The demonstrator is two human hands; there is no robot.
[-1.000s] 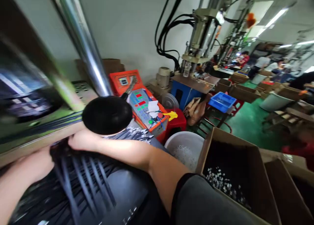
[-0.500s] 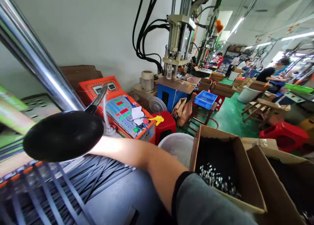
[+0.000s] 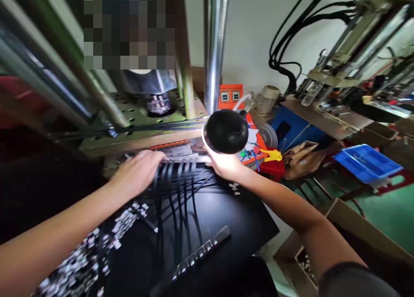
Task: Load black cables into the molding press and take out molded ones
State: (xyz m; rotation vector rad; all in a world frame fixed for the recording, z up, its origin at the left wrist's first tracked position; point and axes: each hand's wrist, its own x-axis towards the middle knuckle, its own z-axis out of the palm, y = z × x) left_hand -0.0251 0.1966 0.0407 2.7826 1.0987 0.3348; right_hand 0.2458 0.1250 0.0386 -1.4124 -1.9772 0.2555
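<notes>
My left hand (image 3: pixel 137 172) rests on a row of black cables (image 3: pixel 176 189) that fan out over a black work surface (image 3: pixel 223 210). My right hand (image 3: pixel 224 165) grips the far ends of the same cables, right under a black lamp head (image 3: pixel 226 131) that lights it. Both hands lie at the edge of a metal mould strip (image 3: pixel 181 151) on the green machine bed (image 3: pixel 142 133). A ribbed metal bar (image 3: pixel 202 251) lies on the black surface nearer to me. Small silvery metal parts (image 3: pixel 87 254) are scattered at the lower left.
Chrome press columns (image 3: pixel 215 46) rise behind the bed. An orange control box (image 3: pixel 231 97) and a red stool (image 3: pixel 273 167) stand to the right, then a blue tray (image 3: pixel 367 161). A cardboard box (image 3: pixel 310 262) with small parts stands by my right elbow.
The view has swung left, back onto the machine bed. My left hand is in view again and both hands hold the cable row near the mould, under the lamp.
</notes>
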